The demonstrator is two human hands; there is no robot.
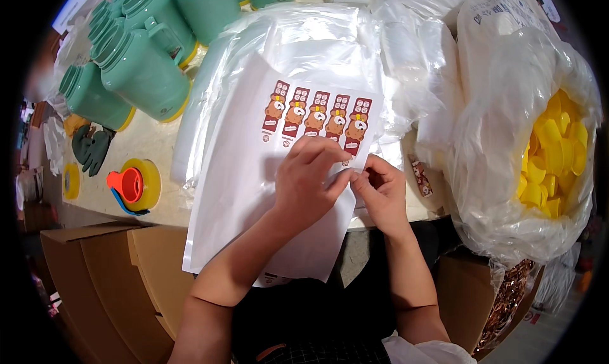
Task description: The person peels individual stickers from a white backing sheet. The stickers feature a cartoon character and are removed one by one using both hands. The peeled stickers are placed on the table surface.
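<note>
In the head view, a white sheet [254, 174] lay on the table [149, 145], its lower end hanging over the near edge toward the person's lap. A row of five red-and-brown bear stickers [317, 118] stood across its upper part. The left hand [309, 183] rested flat on the sheet just below the stickers, fingers bent, thumb and forefinger pinched at the sheet's right edge. The right hand [380, 189] met it there, fingertips touching the left thumb and closed on the same edge; whether a peeled sticker sat between them could not be told. Under and beyond the sheet lay a stack of clear bags [304, 34]. At far left stood a cluster of green jugs [136, 59] with yellow bases, tilted on their sides. Nearer, a tape dispenser [134, 185], orange with a yellow roll, sat on the table, and a green glove [92, 147] lay beside the jugs. At right, a big clear sack [501, 193] held yellow caps [552, 155]. Cardboard boxes [108, 269] stood below the table at left.
</note>
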